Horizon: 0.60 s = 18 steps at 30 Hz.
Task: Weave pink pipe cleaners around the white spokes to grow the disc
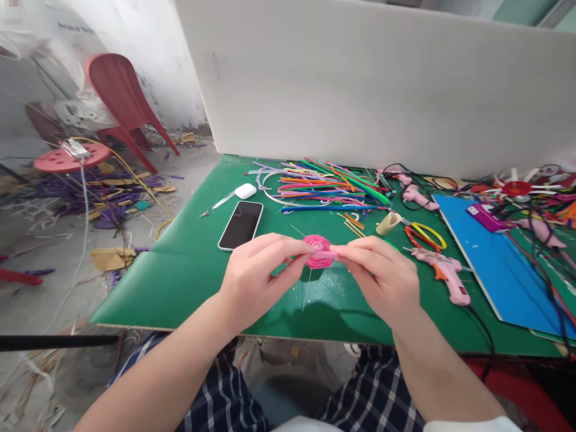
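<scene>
Over the green table, my left hand (258, 267) and my right hand (387, 279) face each other, both closed in a pinch. A short pale pink strip (324, 255) runs between their fingertips, one end in each. Directly behind and around it is a round, bright pink coiled disc (319, 264) with thin, clear spokes sticking out. Whether any fingers also grip the disc, I cannot tell. Beyond the hands lies a pile of coloured pipe cleaners (324, 186). A pink glue gun (443, 273) rests on its side to the right of my right hand.
A phone (242, 225) and a white earbud case (245, 191) lie left. At right are pliers (425, 236), a tape roll (388, 223), a blue board (499, 264), a purple box (488, 217) and cables. A white panel (360, 90) stands behind. A red chair (119, 90) is far left.
</scene>
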{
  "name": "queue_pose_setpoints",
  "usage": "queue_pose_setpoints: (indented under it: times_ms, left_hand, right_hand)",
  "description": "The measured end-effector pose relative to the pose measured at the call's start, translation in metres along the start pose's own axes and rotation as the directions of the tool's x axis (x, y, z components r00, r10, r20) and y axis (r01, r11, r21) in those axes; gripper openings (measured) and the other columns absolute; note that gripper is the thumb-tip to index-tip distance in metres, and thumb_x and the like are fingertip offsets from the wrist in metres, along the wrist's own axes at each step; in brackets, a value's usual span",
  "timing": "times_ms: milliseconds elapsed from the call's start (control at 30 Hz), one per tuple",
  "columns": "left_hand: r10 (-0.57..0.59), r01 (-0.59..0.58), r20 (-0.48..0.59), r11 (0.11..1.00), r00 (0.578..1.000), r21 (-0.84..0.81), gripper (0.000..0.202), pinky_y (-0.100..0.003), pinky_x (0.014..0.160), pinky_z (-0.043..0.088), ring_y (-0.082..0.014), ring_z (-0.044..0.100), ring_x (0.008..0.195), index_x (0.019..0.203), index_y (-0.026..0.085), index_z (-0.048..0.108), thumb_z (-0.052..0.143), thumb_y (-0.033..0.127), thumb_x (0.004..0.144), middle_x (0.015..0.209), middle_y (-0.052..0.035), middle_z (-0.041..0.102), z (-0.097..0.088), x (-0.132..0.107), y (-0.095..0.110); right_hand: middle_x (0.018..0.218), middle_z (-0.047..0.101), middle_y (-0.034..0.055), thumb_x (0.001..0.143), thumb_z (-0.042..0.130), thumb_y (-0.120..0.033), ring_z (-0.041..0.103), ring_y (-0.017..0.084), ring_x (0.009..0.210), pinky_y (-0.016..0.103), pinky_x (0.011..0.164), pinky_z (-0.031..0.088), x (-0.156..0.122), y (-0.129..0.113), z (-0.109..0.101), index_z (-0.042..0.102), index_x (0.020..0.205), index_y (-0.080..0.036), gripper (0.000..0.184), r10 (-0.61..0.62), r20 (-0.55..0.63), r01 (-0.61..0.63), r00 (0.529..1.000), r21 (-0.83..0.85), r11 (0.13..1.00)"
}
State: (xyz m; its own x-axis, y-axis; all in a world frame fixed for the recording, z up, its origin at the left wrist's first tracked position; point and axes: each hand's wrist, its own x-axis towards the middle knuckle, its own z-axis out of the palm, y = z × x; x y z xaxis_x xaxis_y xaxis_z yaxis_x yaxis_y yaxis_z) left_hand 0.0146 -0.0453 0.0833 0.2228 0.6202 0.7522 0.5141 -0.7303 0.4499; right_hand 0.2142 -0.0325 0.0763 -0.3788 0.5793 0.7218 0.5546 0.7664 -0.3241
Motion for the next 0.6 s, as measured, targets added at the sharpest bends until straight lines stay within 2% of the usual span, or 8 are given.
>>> queue_pose_setpoints:
  times_ms: [467,533,600]
  left_hand:
    - [-0.048,0.055,-0.069,0.992,0.997,0.114,0.009,-0.018,0.061,0.048,-0.0084,0.062,0.063,0.081,0.017,0.062,0.054,0.014,0.081,0.072,0.0023,0.069,-0.0013,0.0002,-0.0013]
    - [-0.076,0.078,-0.02,0.989,0.997,0.126,0.01,-0.017,0.061,0.047,-0.0082,0.062,0.064,0.083,0.018,0.062,0.052,0.016,0.082,0.073,0.0027,0.069,-0.0039,0.0005,-0.0045]
    - [-0.127,0.107,0.132,0.983,0.983,0.15,0.01,-0.018,0.061,0.045,-0.0089,0.061,0.066,0.085,0.019,0.061,0.051,0.02,0.084,0.075,0.0031,0.068,-0.007,0.0009,-0.0101]
  right_hand:
    - [0.083,0.065,0.0007,0.082,0.057,-0.013,0.062,0.011,0.071,0.023,0.065,0.049,0.0003,0.0006,0.001,0.066,0.095,-0.025,0.02,0.012,-0.003,-0.012,1.0,-0.011,1.0]
    - [0.084,0.066,0.001,0.082,0.057,-0.014,0.062,0.012,0.072,0.024,0.066,0.049,0.0006,0.0014,0.0,0.066,0.095,-0.025,0.019,0.022,-0.006,-0.022,1.0,-0.018,1.0]
    - [0.085,0.067,0.0012,0.083,0.056,-0.014,0.062,0.012,0.073,0.025,0.066,0.049,0.0012,0.0032,-0.0015,0.066,0.095,-0.025,0.019,0.029,-0.017,-0.03,0.999,-0.025,0.999]
